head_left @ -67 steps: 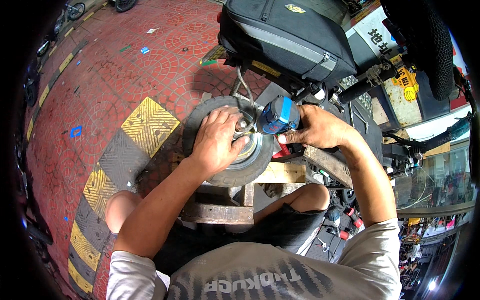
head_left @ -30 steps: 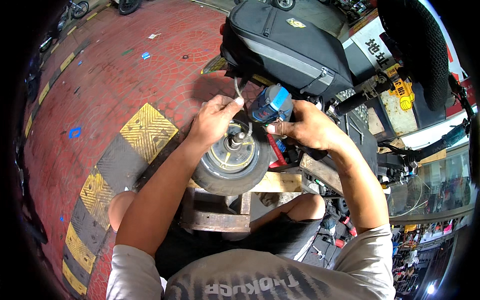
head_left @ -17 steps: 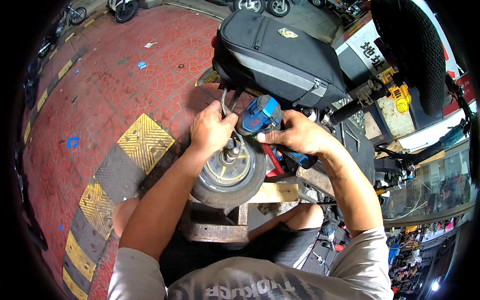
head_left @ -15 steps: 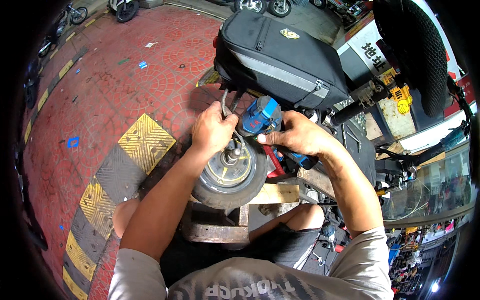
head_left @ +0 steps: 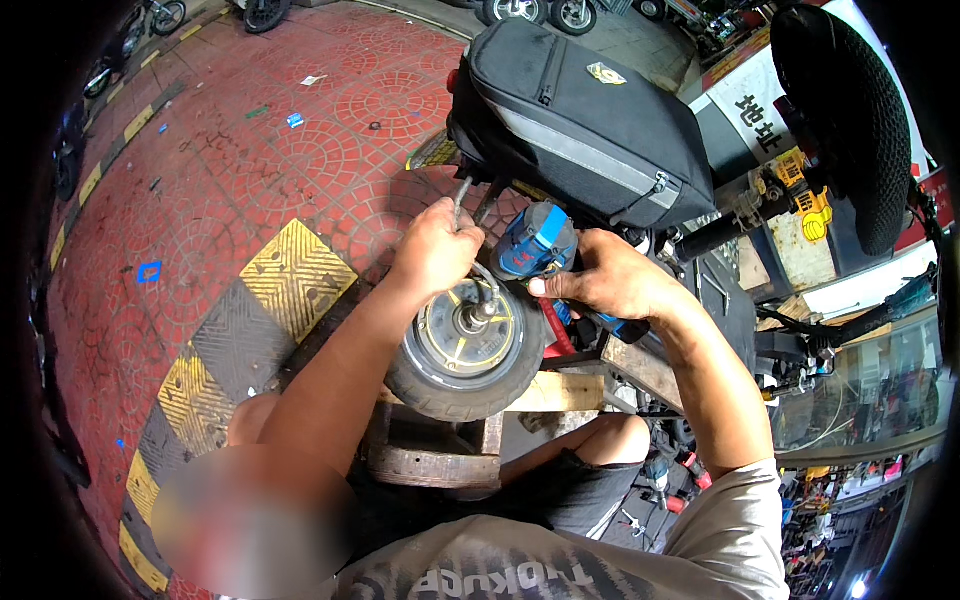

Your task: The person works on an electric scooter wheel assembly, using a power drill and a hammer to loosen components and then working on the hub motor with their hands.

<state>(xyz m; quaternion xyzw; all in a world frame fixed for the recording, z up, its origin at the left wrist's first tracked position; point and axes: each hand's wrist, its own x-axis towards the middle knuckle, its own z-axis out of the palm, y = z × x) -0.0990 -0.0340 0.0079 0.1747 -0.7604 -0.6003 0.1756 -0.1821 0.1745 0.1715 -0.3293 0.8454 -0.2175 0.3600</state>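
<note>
Two bare hands, one wheel, one cable and one power tool are at the middle of the work. The left hand (head_left: pixel 437 250) pinches the grey cable (head_left: pixel 484 278) between thumb and fingers; the right hand (head_left: pixel 620 275) is wrapped around the grip of the power tool (head_left: pixel 537 240), blue and black with a rounded body. The wheel (head_left: pixel 462 405) lies face up between the person's knees, over one wooden frame (head_left: pixel 435 467) and one pale board (head_left: pixel 560 390). Its tyre is black and scuffed, its hub dull grey with yellow streaks, and a single metal axle stub (head_left: pixel 485 310) stands at the centre, the cable curving up beside it. The tool is above the tyre's far right edge; whether they touch cannot be told. Close beyond it, the lower edge of one black bag (head_left: pixel 585 120) bounds the far side, and a red item (head_left: pixel 556 330) sits tight against the right. Leftward there is wider room, where a yellow-and-black ramp (head_left: pixel 298 268) borders broad red paving (head_left: pixel 220 170).
</note>
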